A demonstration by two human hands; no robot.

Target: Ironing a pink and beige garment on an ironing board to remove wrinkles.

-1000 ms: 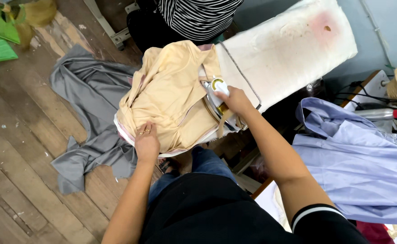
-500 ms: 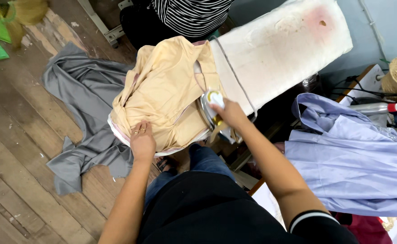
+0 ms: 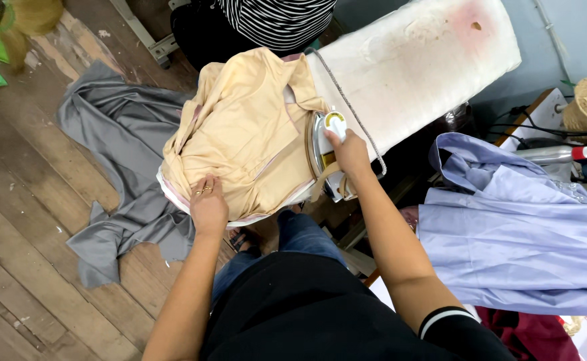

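Both forearms reach up from the bottom of the frame toward the centre. The right hand (image 3: 349, 152) has its grip wrapped tight round the handle of an iron (image 3: 325, 148), which lies just right of centre on the edge of a cream yellow garment (image 3: 243, 137); the wrist is bent slightly and the arm runs down to the lower right, ending in a black sleeve with a white band. The left hand (image 3: 208, 202) lies flat, palm down and fingers pressed together, on the near hem of the garment, holding nothing. The garment is bunched over the near end of a padded ironing board (image 3: 417, 63), whose stained white cover stretches to the upper right. A braided cord (image 3: 347, 100) runs from the iron across the board. A grey cloth (image 3: 116, 154) sprawls on the wooden plank floor (image 3: 19, 220) at left. A lilac shirt (image 3: 514, 227) lies at right, and a person in a striped top (image 3: 276, 20) stands at the top centre.
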